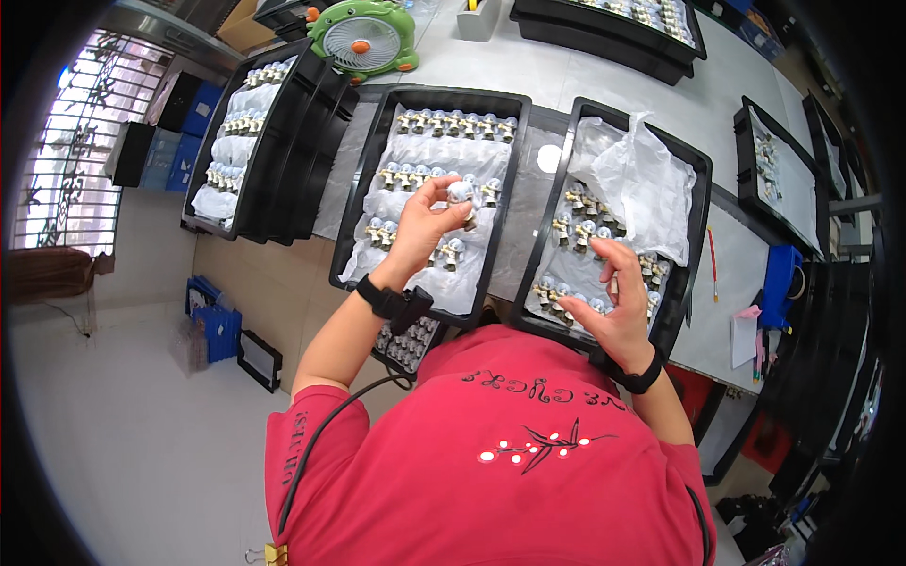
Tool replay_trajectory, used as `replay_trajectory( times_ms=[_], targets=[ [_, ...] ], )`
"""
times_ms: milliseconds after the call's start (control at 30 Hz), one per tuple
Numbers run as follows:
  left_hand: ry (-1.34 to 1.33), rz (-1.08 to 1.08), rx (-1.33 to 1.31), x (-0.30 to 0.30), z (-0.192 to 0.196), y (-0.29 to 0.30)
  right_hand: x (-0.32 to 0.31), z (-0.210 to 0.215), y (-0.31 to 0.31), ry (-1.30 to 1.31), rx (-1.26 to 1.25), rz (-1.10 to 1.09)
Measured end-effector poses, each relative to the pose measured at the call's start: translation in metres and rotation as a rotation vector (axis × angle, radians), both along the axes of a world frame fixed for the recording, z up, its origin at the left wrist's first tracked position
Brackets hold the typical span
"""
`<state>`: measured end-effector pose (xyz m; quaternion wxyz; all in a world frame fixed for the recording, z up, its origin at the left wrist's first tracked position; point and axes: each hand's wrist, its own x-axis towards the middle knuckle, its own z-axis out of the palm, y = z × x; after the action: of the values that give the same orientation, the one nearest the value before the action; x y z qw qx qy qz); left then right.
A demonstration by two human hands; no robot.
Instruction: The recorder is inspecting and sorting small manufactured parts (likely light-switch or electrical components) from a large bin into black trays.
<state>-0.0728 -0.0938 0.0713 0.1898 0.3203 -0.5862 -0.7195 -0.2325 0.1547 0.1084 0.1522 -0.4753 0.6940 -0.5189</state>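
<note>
My left hand (421,229) pinches a small figurine (461,193) with a pale blue-grey head, holding it above the left black tray (522,123). In that tray, rows of similar figurines (453,124) are set on white wrapping sheets. Over the right black tray (700,203) hovers my right hand (618,307), thumb and fingers curved apart with nothing seen between them. Figurines (583,231) stand below it, some hidden by the hand. A crumpled translucent sheet (651,184) lies over the far side of the right tray.
A green animal-shaped fan (363,42) stands at the far left, beside stacked black trays (293,141) of figurines. More filled trays (613,42) are at the back. A red brush-like stick (713,264) and a blue holder (781,283) are at right. Another figurine tray (411,347) sits lower, near my body.
</note>
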Motion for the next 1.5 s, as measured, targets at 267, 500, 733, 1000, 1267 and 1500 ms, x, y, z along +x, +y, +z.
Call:
replay_trajectory(
  times_ms=[267, 500, 733, 1000, 1267, 1500],
  targets=[
    [-0.501, -0.404, -0.911, 0.023, -0.116, -0.004, 0.006, -0.008, -0.002, -0.011, 0.066, -0.008],
    [-0.706, -0.528, -0.88, 0.009, -0.12, 0.009, 0.01, -0.009, -0.001, -0.013, 0.097, -0.03],
    [-0.681, -0.465, -0.961, 0.011, -0.129, 0.018, 0.01, -0.012, 0.003, -0.022, 0.128, -0.03],
    [-0.658, -0.567, -0.901, 0.023, -0.093, 0.008, 0.007, -0.02, 0.006, -0.061, 0.233, -0.003],
    [-0.773, -1.329, -0.427, 0.069, -0.087, -0.004, 0.032, -0.042, -0.044, -0.05, 0.267, 0.507],
    [-0.923, -1.115, -0.578, 0.107, -0.071, -0.067, 0.095, -0.084, -0.12, 0.549, 0.527, 0.974]
  ],
)
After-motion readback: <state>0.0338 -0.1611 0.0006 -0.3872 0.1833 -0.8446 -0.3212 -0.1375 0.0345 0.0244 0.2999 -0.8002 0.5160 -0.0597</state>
